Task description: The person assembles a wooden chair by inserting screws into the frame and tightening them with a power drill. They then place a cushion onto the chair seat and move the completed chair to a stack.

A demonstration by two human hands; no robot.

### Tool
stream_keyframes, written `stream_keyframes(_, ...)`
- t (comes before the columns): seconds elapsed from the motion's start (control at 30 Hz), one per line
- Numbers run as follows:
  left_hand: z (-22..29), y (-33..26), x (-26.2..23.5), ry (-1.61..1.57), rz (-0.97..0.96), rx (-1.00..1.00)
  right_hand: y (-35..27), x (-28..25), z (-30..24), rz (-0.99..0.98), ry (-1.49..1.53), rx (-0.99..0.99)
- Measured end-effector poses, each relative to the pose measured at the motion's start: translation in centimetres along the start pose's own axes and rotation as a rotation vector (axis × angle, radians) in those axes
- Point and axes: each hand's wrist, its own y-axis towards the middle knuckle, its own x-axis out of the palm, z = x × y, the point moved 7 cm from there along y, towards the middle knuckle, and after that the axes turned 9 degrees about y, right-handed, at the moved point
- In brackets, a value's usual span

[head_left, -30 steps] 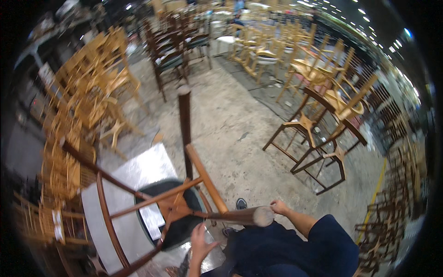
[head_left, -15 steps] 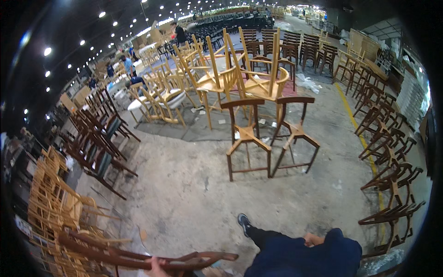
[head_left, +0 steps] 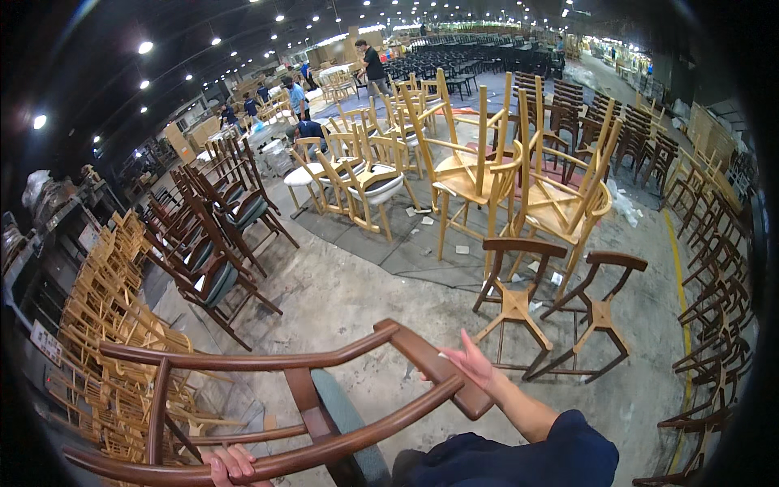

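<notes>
I hold a dark brown wooden chair point(head_left: 324, 381) with a curved back rail and a grey-green seat pad, lifted in front of me. My right hand point(head_left: 469, 365) grips the end of its armrest at the centre right. At the bottom edge my left hand point(head_left: 234, 464) is wrapped around the lower curved rail. Both forearms wear dark blue sleeves.
Two unfinished chair frames point(head_left: 560, 312) stand on the concrete floor just ahead. Stacked pale wooden chairs point(head_left: 503, 170) fill the middle. Dark chairs point(head_left: 215, 252) line the left, light frames point(head_left: 105, 325) are piled at far left, more dark chairs point(head_left: 714, 300) at right. Several people point(head_left: 296, 97) work far back.
The view has swung up from the floor to the hall. The dark chair has turned over and risen, and my right hand has shifted from a leg to the armrest end.
</notes>
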Motion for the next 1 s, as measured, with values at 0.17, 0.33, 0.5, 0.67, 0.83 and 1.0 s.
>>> stream_keyframes(0.17, -14.5, 12.4, 3.3, -0.295, -0.070, 0.034, 13.3, 1.3, -9.9, -0.122, 0.411, -0.028)
stream_keyframes(0.33, -28.1, 27.0, -1.4, -0.386, -0.017, 0.008, 31.6, 0.7, -12.9, -0.105, 0.968, 0.032)
stream_keyframes(0.5, -41.1, 44.0, -9.6, -0.589, 0.071, 0.002, 53.3, 4.3, -18.3, -0.117, 0.783, 0.084)
stream_keyframes(0.67, -52.7, 53.6, -15.9, -0.557, 0.488, -0.150, 72.7, 8.5, -22.2, 0.009, 0.571, 0.179)
stream_keyframes(0.83, -66.5, 53.7, -16.6, -0.162, 0.811, -0.588, 89.0, 9.1, -24.9, 0.180, 0.094, 0.075)
stream_keyframes(1.0, -81.5, 57.5, -9.2, -0.272, 0.837, -0.948, 101.0, 2.9, -28.4, 0.304, -0.099, 0.118)
